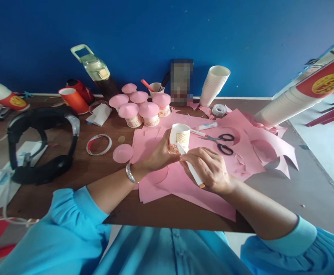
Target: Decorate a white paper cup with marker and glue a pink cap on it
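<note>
A white paper cup [184, 133] with orange and yellow drawings stands out over the pink paper, gripped on its left side by my left hand [163, 149]. My right hand [207, 166] is closed around a white marker [194, 173] with an orange end, its tip close to the cup's drawn side; contact cannot be made out. Pink paper sheets [195, 193] lie under both hands. Just right of the cup are black-handled scissors [224, 143], a red-and-white marker [199, 133] and a white glue stick or capped pen [208, 126].
Several cups with pink cone tops [149, 110] stand at the back, beside a cup of pens [157, 89]. A stack of white cups [215, 86] is behind. A tape roll [99, 145], a pink disc [123, 153], a black headset [43, 175] and a bottle [96, 72] sit left.
</note>
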### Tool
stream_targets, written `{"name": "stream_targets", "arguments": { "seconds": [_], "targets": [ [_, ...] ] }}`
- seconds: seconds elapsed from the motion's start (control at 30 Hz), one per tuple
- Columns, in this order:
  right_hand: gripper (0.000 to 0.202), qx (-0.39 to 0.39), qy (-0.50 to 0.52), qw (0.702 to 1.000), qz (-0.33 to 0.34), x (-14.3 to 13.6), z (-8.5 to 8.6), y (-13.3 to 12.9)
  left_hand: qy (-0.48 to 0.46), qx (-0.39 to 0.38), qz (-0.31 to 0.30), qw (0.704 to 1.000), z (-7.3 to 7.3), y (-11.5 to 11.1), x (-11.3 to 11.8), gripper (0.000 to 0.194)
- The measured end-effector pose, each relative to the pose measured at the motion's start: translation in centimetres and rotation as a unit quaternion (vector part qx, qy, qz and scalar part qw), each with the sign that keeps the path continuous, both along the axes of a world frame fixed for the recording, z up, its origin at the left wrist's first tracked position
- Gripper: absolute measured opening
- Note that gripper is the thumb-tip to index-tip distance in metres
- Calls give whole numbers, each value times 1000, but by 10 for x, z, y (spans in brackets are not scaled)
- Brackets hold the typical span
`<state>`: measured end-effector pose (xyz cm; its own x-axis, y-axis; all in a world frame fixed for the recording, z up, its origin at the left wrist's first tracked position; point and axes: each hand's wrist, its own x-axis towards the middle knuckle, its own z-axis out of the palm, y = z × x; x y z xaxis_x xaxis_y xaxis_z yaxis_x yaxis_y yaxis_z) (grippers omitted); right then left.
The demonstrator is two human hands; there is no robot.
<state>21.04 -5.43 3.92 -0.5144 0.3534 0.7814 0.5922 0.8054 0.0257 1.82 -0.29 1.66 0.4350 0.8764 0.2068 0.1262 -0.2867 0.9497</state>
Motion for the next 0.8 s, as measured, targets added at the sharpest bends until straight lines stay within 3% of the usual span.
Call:
{"name": "stream_targets", "arguments": {
  "seconds": [0.13,0.43,0.8],
  "targets": [
    [15,0,-6,1000,-3,1,1,0,2,-10,-3,1000,3,0,0,62],
    [16,4,-3,1000,-17,2,3,0,-1,-38,4,999,-12,4,-6,57],
    [15,13,8,1000,-9,3,6,0,-34,-57,3,998,-5,3,-5,54]
  ]
}}
